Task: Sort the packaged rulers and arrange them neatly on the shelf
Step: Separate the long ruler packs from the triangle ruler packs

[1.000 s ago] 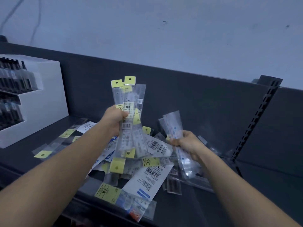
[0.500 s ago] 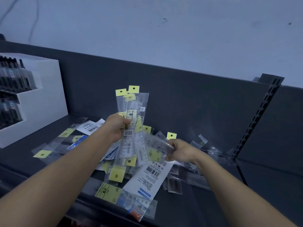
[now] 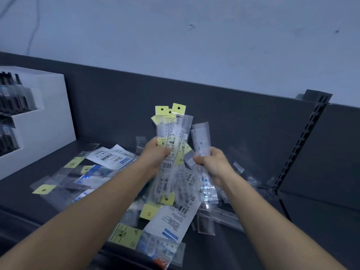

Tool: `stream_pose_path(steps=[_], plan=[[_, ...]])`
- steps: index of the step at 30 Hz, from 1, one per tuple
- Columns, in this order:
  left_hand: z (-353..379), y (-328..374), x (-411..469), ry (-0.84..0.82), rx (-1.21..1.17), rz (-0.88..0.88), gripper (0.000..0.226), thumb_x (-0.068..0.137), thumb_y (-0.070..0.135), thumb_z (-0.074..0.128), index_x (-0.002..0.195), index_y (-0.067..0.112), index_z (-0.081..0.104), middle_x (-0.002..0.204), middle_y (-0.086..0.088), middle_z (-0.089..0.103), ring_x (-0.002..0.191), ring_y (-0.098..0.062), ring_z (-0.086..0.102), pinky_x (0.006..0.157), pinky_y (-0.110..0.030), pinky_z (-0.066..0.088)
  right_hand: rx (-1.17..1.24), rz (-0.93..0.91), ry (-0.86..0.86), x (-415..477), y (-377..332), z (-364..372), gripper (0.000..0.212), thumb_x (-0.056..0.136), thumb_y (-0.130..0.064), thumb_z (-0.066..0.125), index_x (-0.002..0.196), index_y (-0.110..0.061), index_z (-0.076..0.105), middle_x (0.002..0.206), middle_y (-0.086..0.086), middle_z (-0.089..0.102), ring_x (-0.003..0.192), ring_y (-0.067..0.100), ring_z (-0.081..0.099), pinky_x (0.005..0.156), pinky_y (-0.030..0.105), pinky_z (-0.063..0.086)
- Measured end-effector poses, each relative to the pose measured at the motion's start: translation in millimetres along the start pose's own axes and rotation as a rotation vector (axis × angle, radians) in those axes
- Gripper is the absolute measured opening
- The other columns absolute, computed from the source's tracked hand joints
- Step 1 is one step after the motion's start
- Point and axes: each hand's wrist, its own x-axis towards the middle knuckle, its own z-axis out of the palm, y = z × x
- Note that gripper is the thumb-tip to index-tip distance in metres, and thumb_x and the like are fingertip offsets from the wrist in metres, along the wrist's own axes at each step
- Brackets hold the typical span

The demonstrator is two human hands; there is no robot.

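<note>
The left hand (image 3: 154,158) grips a bundle of packaged rulers (image 3: 171,131) upright, with yellow hang tags above its fist. Just beside it, the right hand (image 3: 216,164) curls round a clear packaged ruler (image 3: 200,137). Below both grips, a loose pile of packaged rulers (image 3: 171,217) lies on the dark shelf (image 3: 29,207).

Both your bare arms reach forward, and your hands are raised close together but not touching. Your left hand (image 3: 155,155) curls its fingers round a bunch of ruler packs (image 3: 172,133) and holds them upright. Your right hand (image 3: 215,164) is just beside it, a tight fist gripping another clear pack (image 3: 201,139).
</note>
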Motion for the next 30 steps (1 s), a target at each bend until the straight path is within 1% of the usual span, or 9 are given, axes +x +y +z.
stream_pose_path(steps=[5, 8, 13, 15, 20, 23, 25, 27, 30], plan=[[7, -1, 0, 0.021, -0.101, -0.044, 0.021, 0.093, -0.005, 0.051, 0.112, 0.004, 0.054, 0.106, -0.017, 0.067, 0.092, -0.030, 0.066, 0.075, -0.045, 0.056, 0.099, -0.006, -0.018, -3, 1, 7, 0.018, 0.085, 0.000, 0.068, 0.098, -0.012, 0.061, 0.099, 0.014, 0.072, 0.091, 0.030, 0.070, 0.084, 0.050, 0.057], [8, 1, 1, 0.039, -0.123, -0.044, 0.022, 0.092, -0.007, 0.052, 0.113, -0.001, 0.054, 0.106, -0.019, 0.066, 0.086, -0.030, 0.066, 0.067, -0.042, 0.055, 0.121, 0.007, -0.065, -6, 0, 10, 0.019, 0.086, 0.003, 0.066, 0.100, -0.009, 0.061, 0.097, 0.016, 0.072, 0.083, 0.028, 0.071, 0.072, 0.043, 0.059], [-1, 18, -4, 0.045, -0.143, 0.019, 0.019, 0.094, -0.006, 0.048, 0.097, 0.006, 0.062, 0.089, -0.011, 0.066, 0.074, -0.022, 0.064, 0.063, -0.037, 0.054, 0.080, -0.016, -0.047, -12, -3, 6, 0.019, 0.086, 0.002, 0.066, 0.100, -0.009, 0.061, 0.094, 0.013, 0.072, 0.080, 0.026, 0.069, 0.070, 0.040, 0.058], [-9, 27, -6, 0.062, -0.155, 0.047, 0.016, 0.095, -0.003, 0.049, 0.102, 0.005, 0.061, 0.084, -0.009, 0.063, 0.069, -0.019, 0.062, 0.061, -0.037, 0.054, 0.054, -0.025, -0.047, -15, -2, 3, 0.019, 0.087, 0.005, 0.062, 0.100, -0.008, 0.058, 0.086, 0.015, 0.071, 0.075, 0.025, 0.065, 0.061, 0.034, 0.053], [-26, 33, -5, 0.181, -0.150, 0.134, 0.023, 0.095, -0.001, 0.050, 0.117, 0.004, 0.050, 0.104, -0.011, 0.063, 0.086, -0.021, 0.064, 0.071, -0.041, 0.055, -0.054, 0.001, -0.089, -22, 2, -4, 0.018, 0.086, 0.005, 0.062, 0.096, -0.010, 0.057, 0.082, 0.013, 0.069, 0.062, 0.020, 0.061, 0.057, 0.031, 0.050], [-28, 31, -8, 0.287, -0.182, 0.128, 0.015, 0.097, -0.001, 0.047, 0.106, 0.008, 0.052, 0.090, -0.007, 0.064, 0.071, -0.017, 0.064, 0.051, -0.028, 0.052, -0.237, 0.055, -0.221, -25, 6, -11, 0.020, 0.085, 0.000, 0.067, 0.098, -0.012, 0.059, 0.088, 0.010, 0.070, 0.066, 0.018, 0.064, 0.067, 0.035, 0.057], [-28, 32, -14, 0.343, -0.228, 0.102, 0.011, 0.097, 0.001, 0.047, 0.095, 0.010, 0.051, 0.084, -0.005, 0.061, 0.064, -0.015, 0.061, 0.048, -0.027, 0.049, -0.341, 0.071, -0.227, -28, 8, -17, 0.021, 0.086, -0.005, 0.068, 0.103, -0.014, 0.059, 0.096, 0.010, 0.070, 0.074, 0.019, 0.066, 0.077, 0.040, 0.059], [-26, 29, -19, 0.393, -0.253, 0.076, 0.019, 0.098, 0.002, 0.047, 0.083, 0.014, 0.047, 0.081, -0.005, 0.058, 0.062, -0.014, 0.058, 0.049, -0.029, 0.046, -0.386, 0.068, -0.186, -30, 9, -27, 0.024, 0.086, -0.003, 0.067, 0.107, -0.012, 0.059, 0.101, 0.010, 0.069, 0.076, 0.019, 0.067, 0.070, 0.034, 0.059], [-18, 20, -25, 0.386, -0.259, 0.015, 0.010, 0.097, 0.003, 0.049, 0.089, 0.008, 0.052, 0.078, -0.005, 0.057, 0.063, -0.016, 0.057, 0.051, -0.030, 0.045, -0.495, 0.121, -0.239, -36, 12, -44, 0.023, 0.083, 0.003, 0.066, 0.101, -0.009, 0.061, 0.099, 0.012, 0.070, 0.076, 0.020, 0.068, 0.065, 0.031, 0.060]])
